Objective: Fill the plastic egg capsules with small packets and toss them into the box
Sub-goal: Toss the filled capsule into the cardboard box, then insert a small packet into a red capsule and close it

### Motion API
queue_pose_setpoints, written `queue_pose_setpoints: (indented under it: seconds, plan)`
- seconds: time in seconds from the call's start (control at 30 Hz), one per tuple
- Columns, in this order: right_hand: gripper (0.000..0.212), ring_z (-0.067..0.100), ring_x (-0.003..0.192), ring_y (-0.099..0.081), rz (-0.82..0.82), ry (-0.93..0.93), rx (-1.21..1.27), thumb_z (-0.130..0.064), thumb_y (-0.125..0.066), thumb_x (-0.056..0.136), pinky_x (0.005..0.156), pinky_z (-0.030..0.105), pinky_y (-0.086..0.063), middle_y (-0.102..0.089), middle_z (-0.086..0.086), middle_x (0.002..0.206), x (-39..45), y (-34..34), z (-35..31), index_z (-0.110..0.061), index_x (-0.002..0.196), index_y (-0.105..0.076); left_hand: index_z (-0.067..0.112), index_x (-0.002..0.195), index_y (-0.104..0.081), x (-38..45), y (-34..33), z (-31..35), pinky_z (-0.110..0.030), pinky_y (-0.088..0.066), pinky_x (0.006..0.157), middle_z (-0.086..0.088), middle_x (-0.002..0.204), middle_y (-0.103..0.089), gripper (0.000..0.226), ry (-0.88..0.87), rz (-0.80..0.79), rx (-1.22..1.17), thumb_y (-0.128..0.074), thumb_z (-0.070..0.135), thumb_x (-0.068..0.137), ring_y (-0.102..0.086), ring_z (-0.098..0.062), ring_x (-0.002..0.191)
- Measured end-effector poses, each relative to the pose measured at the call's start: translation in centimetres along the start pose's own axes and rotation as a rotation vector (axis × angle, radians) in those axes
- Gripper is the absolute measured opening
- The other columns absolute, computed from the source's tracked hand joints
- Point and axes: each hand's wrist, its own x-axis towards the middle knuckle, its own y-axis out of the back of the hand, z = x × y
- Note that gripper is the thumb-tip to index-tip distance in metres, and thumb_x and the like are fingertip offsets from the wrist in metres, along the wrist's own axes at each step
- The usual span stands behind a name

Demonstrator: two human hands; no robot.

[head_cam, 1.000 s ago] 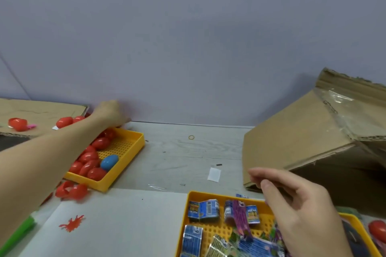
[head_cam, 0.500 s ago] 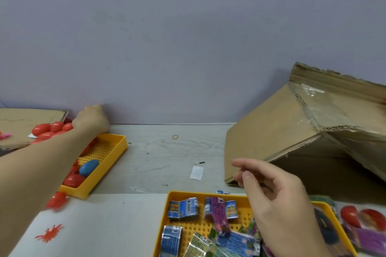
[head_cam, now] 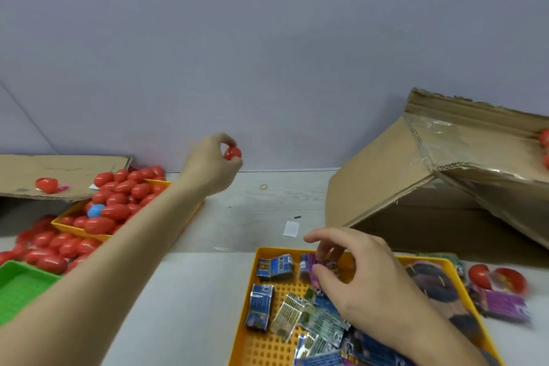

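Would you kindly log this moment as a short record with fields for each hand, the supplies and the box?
left hand: left hand raised above the table, grip on a red egg capsule
right hand: right hand over the yellow packet tray, pinching a purple packet
capsule supply: yellow capsule tray heaped with red capsules and one blue capsule; more red ones loose beside it
box: cardboard box at right, flaps open, red capsules at its far edge
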Motion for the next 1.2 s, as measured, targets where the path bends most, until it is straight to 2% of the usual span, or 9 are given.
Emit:
queue_pose_setpoints:
  seconds: [0.1, 0.2, 0.53, 0.63, 0.77, 0.87, 1.0, 1.1, 1.2]
  plan:
    - [0.060, -0.020, 0.104, -0.040, -0.099, 0.024, -0.003, -0.049, -0.076, 0.077, 0.070, 0.010, -0.042, -0.042, -0.037, 0.108, 0.0, 0.2, -0.4, -0.064, 0.121, -0.038, 0.030, 0.110, -0.061, -4.0, -1.5, 4.1, -0.019, -0.042, 0.043, -0.003, 0.088, -0.065, 0.020, 0.044, -0.069, -0.363, -0.061, 0.020, 0.093, -0.070, -0.022, 0.083]
    - [0.070, -0.017, 0.100, -0.041, -0.128, 0.009, -0.037, -0.046, -0.081, 0.074, 0.074, 0.015, -0.041, -0.040, -0.035, 0.104, 0.0, 0.2, -0.5, -0.068, 0.119, -0.032, 0.029, 0.109, -0.064, -7.7, -3.4, 6.3, -0.009, -0.041, 0.041, 0.003, 0.087, -0.064, 0.017, 0.098, -0.037, -0.621, -0.061, 0.023, 0.093, -0.062, -0.004, 0.065]
    - [0.044, -0.001, 0.088, -0.059, 0.165, 0.085, -0.031, -0.016, -0.067, 0.088, 0.070, 0.020, -0.053, -0.060, -0.023, 0.095, 0.1, 0.5, -0.5, -0.051, 0.112, -0.054, 0.018, 0.077, -0.069, -11.5, -3.9, 4.1, -0.030, -0.040, 0.055, 0.004, 0.062, -0.059, 0.022, 0.155, 0.238, -1.012, -0.053, 0.027, 0.090, -0.052, -0.011, 0.060]
    - [0.043, 0.004, 0.081, -0.065, 0.339, 0.035, 0.201, -0.006, -0.067, 0.088, 0.066, 0.015, -0.054, -0.065, -0.015, 0.089, 0.3, 0.5, -0.2, -0.045, 0.105, -0.062, 0.019, 0.072, -0.069, -12.3, -4.0, 3.5, -0.033, -0.041, 0.055, 0.003, 0.056, -0.058, 0.027, 0.216, 0.151, -1.069, -0.051, 0.037, 0.078, -0.052, -0.012, 0.054]
    - [0.036, 0.011, 0.070, -0.072, 0.441, -0.034, 0.509, -0.001, -0.063, 0.091, 0.062, 0.014, -0.054, -0.070, -0.006, 0.082, 0.4, 0.8, -0.3, -0.033, 0.108, -0.063, 0.009, 0.065, -0.068, -12.6, -4.9, 3.8, -0.029, -0.053, 0.050, -0.009, 0.061, -0.066, 0.046, 0.262, -0.034, -1.237, -0.042, 0.027, 0.099, -0.064, -0.023, 0.056]
    - [0.034, 0.013, 0.068, -0.073, 0.487, -0.061, 0.611, 0.000, -0.062, 0.091, 0.059, 0.013, -0.053, -0.072, -0.004, 0.080, 0.7, 0.6, -0.4, -0.029, 0.108, -0.064, 0.020, 0.049, -0.069, -12.4, -5.2, 4.0, -0.026, -0.054, 0.051, -0.008, 0.059, -0.065, 0.052, 0.233, -0.111, -1.242, -0.045, 0.022, 0.095, -0.065, -0.024, 0.055]
    - [0.033, 0.016, 0.070, -0.073, 0.538, -0.058, 0.628, 0.000, -0.063, 0.090, 0.059, 0.014, -0.053, -0.072, -0.003, 0.084, 0.8, 0.3, -0.2, -0.029, 0.104, -0.066, 0.013, 0.063, -0.050, -12.4, -5.1, 3.7, -0.025, -0.046, 0.046, -0.004, 0.055, -0.053, 0.007, 0.253, -0.162, -1.300, -0.054, 0.016, 0.067, -0.055, -0.018, 0.050]
    - [0.034, 0.017, 0.071, -0.074, 0.543, -0.052, 0.639, 0.000, -0.064, 0.089, 0.060, 0.015, -0.054, -0.073, -0.002, 0.085, 0.9, 0.2, 0.2, -0.030, 0.102, -0.068, 0.018, 0.059, -0.056, -12.2, -5.8, 3.1, -0.025, -0.040, 0.048, 0.000, 0.052, -0.053, 0.024, 0.243, -0.199, -1.091, -0.056, 0.001, 0.075, -0.050, -0.015, 0.053]
    - [0.032, 0.017, 0.070, -0.074, 0.541, -0.043, 0.632, 0.000, -0.064, 0.089, 0.059, 0.015, -0.054, -0.072, -0.002, 0.085, 0.9, 0.2, 0.3, -0.030, 0.100, -0.068, 0.027, 0.060, -0.065, -12.4, -6.1, 3.4, -0.022, -0.035, 0.044, 0.002, 0.055, -0.049, 0.024, 0.225, -0.256, -0.951, -0.058, 0.015, 0.079, -0.045, -0.013, 0.049]
